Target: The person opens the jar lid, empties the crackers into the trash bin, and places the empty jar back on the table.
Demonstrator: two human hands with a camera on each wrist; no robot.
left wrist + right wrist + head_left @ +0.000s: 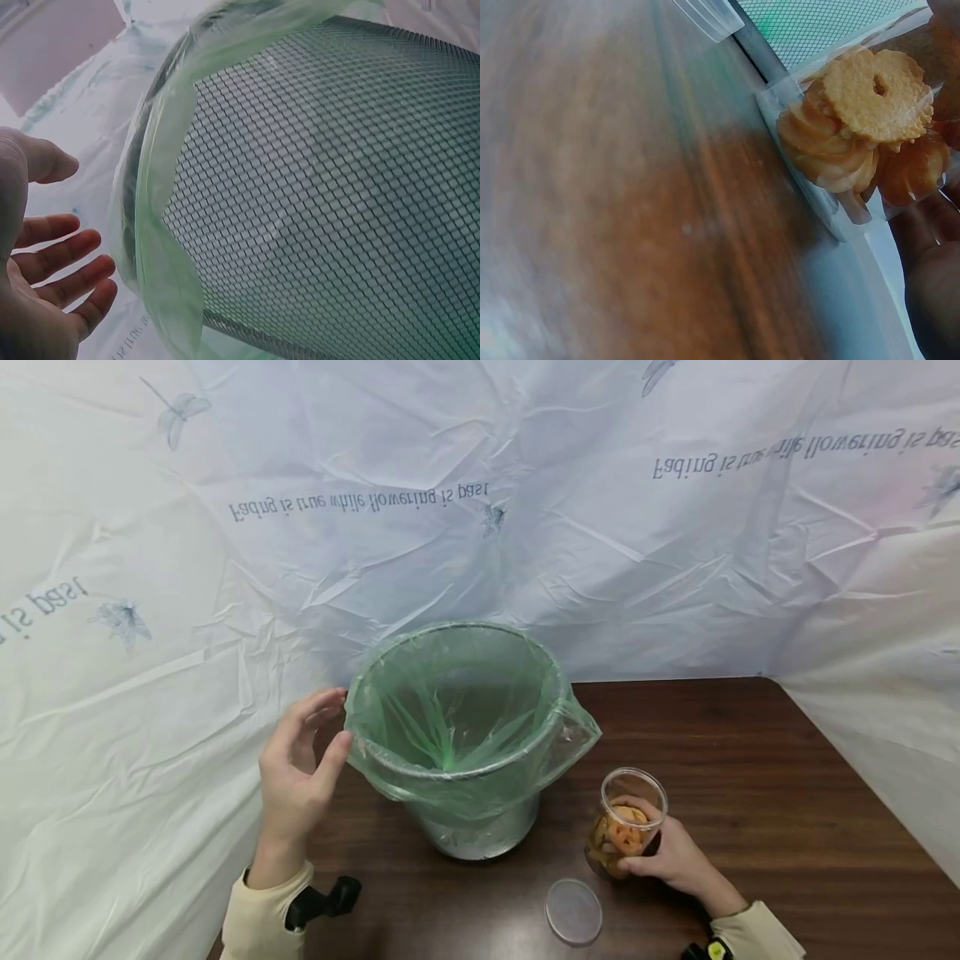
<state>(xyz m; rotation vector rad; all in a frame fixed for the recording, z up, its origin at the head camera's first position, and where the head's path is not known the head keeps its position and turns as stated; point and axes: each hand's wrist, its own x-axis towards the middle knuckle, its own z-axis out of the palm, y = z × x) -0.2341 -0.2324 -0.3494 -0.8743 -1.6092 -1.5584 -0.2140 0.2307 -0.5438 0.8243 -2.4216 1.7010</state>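
A mesh wastebasket stands upright, lined with a green plastic bag folded over its rim. My left hand is beside the basket's left rim, fingers spread and loosely bent. In the left wrist view its fingers hold nothing and stand a little off the bag's edge. My right hand grips a clear plastic jar of cookies, to the right of the basket. The jar's top is uncovered. Ridged, swirl-shaped cookies show through its wall in the right wrist view.
A round clear lid lies on the dark wooden table, in front of the jar. White printed plastic sheeting hangs behind and along both sides of the table.
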